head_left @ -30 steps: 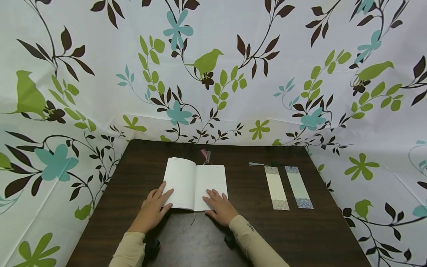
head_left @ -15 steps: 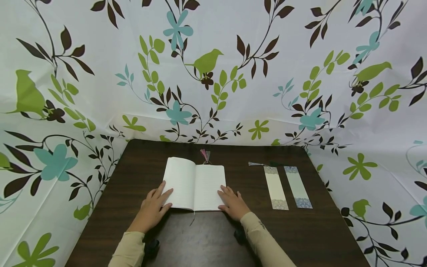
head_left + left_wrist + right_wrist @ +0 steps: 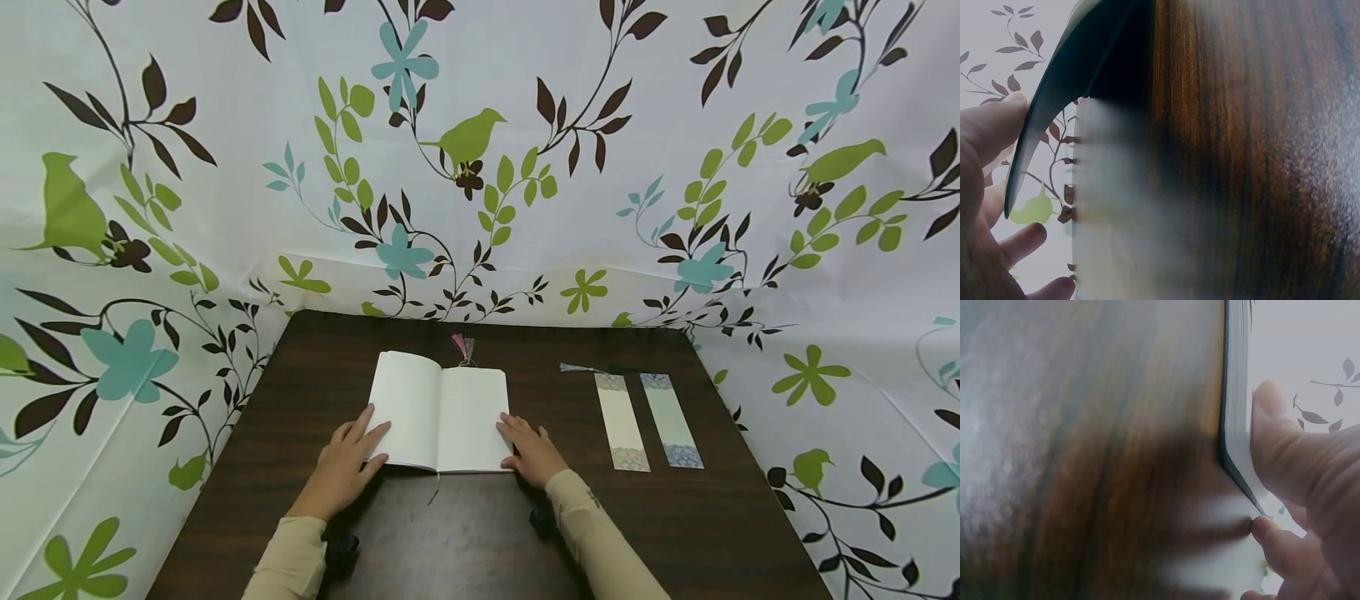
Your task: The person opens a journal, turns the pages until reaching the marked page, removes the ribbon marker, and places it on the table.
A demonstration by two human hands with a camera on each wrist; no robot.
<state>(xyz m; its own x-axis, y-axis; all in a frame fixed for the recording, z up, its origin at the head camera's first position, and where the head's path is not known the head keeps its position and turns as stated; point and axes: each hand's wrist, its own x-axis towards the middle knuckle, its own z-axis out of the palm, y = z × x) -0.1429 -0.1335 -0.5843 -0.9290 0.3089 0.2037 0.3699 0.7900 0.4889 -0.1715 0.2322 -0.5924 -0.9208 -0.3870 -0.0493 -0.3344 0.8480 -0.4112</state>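
Observation:
An open notebook point(image 3: 474, 421) with white pages lies on the dark table in the head view. A thin ribbon point(image 3: 434, 490) trails from the bottom of its spine, and a pink and grey tassel point(image 3: 463, 347) sticks out past its top edge. My left hand point(image 3: 343, 462) rests at the lower left edge, fingers spread; the left wrist view has the thumb against the raised left side point(image 3: 1063, 81). At the lower right corner, my right hand point(image 3: 534, 450) touches the right page's edge. Up close, its thumb point(image 3: 1272, 428) lies on the page block point(image 3: 1238, 381).
To the right lie two bookmarks side by side, one cream point(image 3: 622, 421) and one pale green with blue ends point(image 3: 671, 421). A grey tassel point(image 3: 577, 367) extends from the cream one. A patterned curtain point(image 3: 480, 208) surrounds the wooden table point(image 3: 720, 517).
My right hand has slid rightward off the middle of the right page to its outer edge. The left hand and the notebook have stayed in place.

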